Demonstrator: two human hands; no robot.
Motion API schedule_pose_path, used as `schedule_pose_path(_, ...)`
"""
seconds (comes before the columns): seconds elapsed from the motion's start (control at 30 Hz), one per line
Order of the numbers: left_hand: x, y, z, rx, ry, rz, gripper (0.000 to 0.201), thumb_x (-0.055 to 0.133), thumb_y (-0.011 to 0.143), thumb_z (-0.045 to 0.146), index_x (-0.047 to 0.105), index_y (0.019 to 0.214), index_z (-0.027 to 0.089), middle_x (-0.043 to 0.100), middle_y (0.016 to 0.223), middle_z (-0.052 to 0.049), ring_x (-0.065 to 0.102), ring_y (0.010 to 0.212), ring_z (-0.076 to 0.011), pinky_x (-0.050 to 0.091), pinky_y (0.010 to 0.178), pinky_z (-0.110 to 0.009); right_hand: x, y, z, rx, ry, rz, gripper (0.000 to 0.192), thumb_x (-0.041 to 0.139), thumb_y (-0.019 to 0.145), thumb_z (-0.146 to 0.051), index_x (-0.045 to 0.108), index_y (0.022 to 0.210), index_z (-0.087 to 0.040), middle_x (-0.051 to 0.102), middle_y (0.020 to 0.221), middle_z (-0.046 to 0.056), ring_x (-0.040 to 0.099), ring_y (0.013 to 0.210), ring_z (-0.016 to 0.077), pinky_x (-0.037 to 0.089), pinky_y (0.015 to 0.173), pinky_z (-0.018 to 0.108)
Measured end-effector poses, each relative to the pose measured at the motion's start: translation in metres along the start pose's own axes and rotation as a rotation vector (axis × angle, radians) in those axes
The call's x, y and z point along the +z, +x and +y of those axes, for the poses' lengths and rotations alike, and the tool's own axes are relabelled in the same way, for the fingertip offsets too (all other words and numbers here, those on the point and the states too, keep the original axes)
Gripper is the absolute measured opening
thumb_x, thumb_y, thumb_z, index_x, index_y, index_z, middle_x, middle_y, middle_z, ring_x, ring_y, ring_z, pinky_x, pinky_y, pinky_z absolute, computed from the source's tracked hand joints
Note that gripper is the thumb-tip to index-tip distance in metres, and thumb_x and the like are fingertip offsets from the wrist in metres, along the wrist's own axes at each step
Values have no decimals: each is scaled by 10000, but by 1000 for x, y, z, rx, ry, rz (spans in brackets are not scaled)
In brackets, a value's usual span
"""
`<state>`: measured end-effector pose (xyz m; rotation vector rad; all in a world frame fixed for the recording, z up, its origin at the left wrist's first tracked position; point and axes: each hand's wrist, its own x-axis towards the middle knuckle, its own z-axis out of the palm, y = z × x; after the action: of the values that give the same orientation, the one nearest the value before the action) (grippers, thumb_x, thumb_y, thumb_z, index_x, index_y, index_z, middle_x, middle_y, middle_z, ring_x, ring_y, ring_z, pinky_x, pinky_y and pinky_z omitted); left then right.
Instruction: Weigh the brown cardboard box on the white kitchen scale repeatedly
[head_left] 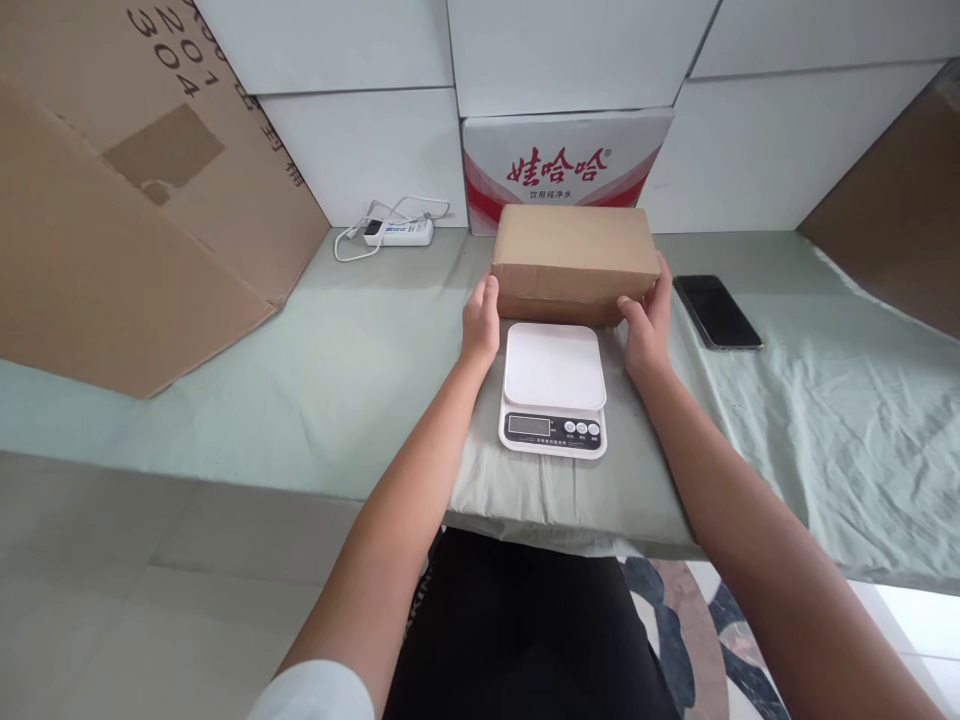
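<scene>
Between my two hands is a closed brown cardboard box, just behind a white kitchen scale. My left hand grips the box's left end, with the thumb at its front corner. On the opposite end my right hand holds on, its thumb against the front face and its fingers along the side. Whether the box rests on the cloth or is slightly raised, I cannot tell. The scale's plate has nothing on it, and its display and buttons face me.
A black smartphone lies right of the box. Back left is a white device with a cable. Behind stands a white and red carton against white panels. Large cardboard sheets flank the green tablecloth.
</scene>
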<state>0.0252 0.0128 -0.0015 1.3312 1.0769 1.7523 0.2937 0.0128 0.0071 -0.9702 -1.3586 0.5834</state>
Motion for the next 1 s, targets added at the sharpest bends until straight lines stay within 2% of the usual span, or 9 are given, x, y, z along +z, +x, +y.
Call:
schedule_pose_path(0.1, -2, -5, 23, 4, 0, 4, 955, 541, 905, 1055, 796, 1432, 300, 803, 1547, -139, 636, 1630, -421, 494, 1388, -601, -1, -2, -15, -86, 6, 14, 1038, 712, 840, -776, 435, 1734, -326, 536, 1790, 142, 351, 1812, 412, 343, 1489, 673)
schedule_pose_path(0.17, -5, -15, 41, 58, -1, -10, 942, 556, 911, 1041, 780, 1477, 322, 794, 1572, -128, 639, 1628, -407, 505, 1377, -574, -4, -9, -27, -146, 15, 24, 1084, 712, 829, -810, 410, 1757, -339, 500, 1822, 136, 337, 1823, 411, 343, 1490, 666)
schedule_pose_path(0.27, -14, -43, 65, 97, 11, -12, 907, 560, 950, 997, 751, 1531, 327, 782, 1597, -126, 658, 1605, -400, 530, 1348, -562, -12, -32, -42, -184, 10, 47, 1123, 724, 825, -835, 358, 1787, -386, 436, 1872, 107, 355, 1818, 414, 333, 1490, 670)
schedule_pose_path(0.37, -23, -78, 79, 84, 18, 2, 899, 562, 971, 968, 737, 1548, 302, 786, 1586, -143, 679, 1576, -403, 559, 1312, -560, -24, -63, -50, -188, -5, 53, 1102, 734, 847, -832, 346, 1786, -406, 439, 1872, 94, 376, 1807, 411, 279, 1505, 685)
schedule_pose_path(0.47, -29, -108, 87, 57, 11, 22, 868, 565, 985, 942, 753, 1515, 282, 802, 1551, -156, 706, 1539, -406, 588, 1272, -562, -34, -89, -53, -183, -22, 48, 1062, 758, 855, -817, 390, 1762, -405, 460, 1852, 90, 394, 1791, 421, 236, 1511, 702)
schedule_pose_path(0.57, -31, -123, 90, 37, 15, 42, 825, 566, 1003, 913, 782, 1460, 261, 813, 1526, -166, 734, 1491, -409, 604, 1233, -567, -39, -101, -57, -148, -50, 59, 1055, 750, 840, -835, 400, 1742, -415, 469, 1832, 81, 406, 1768, 434, 234, 1495, 742)
schedule_pose_path(0.73, -30, -125, 90, -10, 44, 49, 813, 535, 1022, 907, 780, 1455, 264, 807, 1543, -156, 726, 1493, -392, 593, 1233, -550, -37, -100, -63, -107, -86, 40, 1054, 736, 829, -833, 399, 1726, -393, 442, 1820, 98, 394, 1753, 463, 248, 1470, 783)
schedule_pose_path(1.0, -30, -124, 91, -34, 63, 82, 814, 534, 1007, 931, 782, 1440, 288, 809, 1527, -138, 727, 1480, -381, 593, 1232, -543, -35, -97, -61, -147, -119, 60, 1060, 731, 809, -864, 424, 1704, -385, 499, 1757, 118, 439, 1696, 487, 263, 1452, 819)
